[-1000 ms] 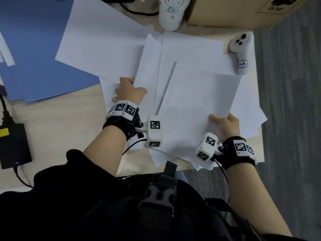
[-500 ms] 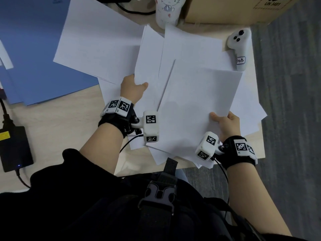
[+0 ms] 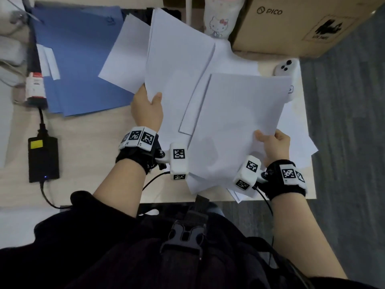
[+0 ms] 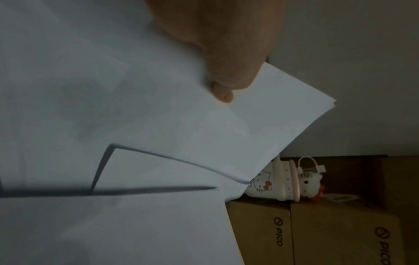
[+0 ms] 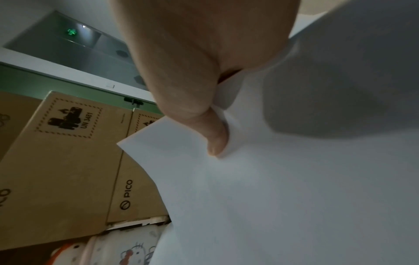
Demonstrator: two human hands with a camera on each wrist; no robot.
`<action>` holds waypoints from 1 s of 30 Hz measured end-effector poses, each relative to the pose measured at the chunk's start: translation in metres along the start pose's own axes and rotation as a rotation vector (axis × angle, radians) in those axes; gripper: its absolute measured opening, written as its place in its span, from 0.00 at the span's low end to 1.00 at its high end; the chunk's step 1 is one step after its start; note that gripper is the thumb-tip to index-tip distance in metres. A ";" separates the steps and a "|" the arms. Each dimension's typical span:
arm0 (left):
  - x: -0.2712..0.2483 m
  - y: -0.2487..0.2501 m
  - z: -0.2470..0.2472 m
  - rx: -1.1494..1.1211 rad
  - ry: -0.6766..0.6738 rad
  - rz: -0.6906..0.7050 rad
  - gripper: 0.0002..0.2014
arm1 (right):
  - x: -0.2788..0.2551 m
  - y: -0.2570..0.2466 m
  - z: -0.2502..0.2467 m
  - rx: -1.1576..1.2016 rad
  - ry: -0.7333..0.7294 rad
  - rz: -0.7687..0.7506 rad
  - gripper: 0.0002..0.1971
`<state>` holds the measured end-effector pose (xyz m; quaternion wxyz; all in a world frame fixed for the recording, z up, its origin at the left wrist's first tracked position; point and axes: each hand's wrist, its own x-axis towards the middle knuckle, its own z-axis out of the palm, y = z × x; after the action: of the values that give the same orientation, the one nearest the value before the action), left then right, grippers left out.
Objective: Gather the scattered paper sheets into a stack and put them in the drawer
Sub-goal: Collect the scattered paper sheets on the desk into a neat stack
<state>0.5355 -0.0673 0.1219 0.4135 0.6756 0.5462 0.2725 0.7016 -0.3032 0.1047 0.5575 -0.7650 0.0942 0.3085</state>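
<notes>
White sheets hide both palms.

"PICO" on cardboard box, "UN 3481" on its battery hazard label

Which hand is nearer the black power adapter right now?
Left. The left hand grips the paper sheets not far right of the adapter; the right hand holds them at the desk's far side.

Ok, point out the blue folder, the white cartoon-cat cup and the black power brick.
Blue paper folder (image 3: 83,59): head view, middle of its cover.
White cartoon-cat cup (image 3: 218,26): head view, printed side.
Black power brick (image 3: 43,161): head view, top face.
</notes>
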 end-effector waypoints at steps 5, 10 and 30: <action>-0.019 -0.002 -0.018 0.064 -0.120 -0.055 0.14 | -0.010 -0.007 -0.006 -0.038 -0.059 -0.006 0.11; -0.038 -0.009 -0.035 0.250 -0.065 -0.166 0.13 | -0.014 -0.005 -0.006 -0.115 -0.088 0.034 0.11; -0.015 -0.044 0.008 0.713 -0.120 -0.132 0.33 | -0.017 0.026 -0.011 -0.121 0.063 0.101 0.10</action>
<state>0.5157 -0.0815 0.0818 0.2000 0.7554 0.6239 -0.0024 0.6790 -0.3263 0.0958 0.4908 -0.8009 0.1312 0.3170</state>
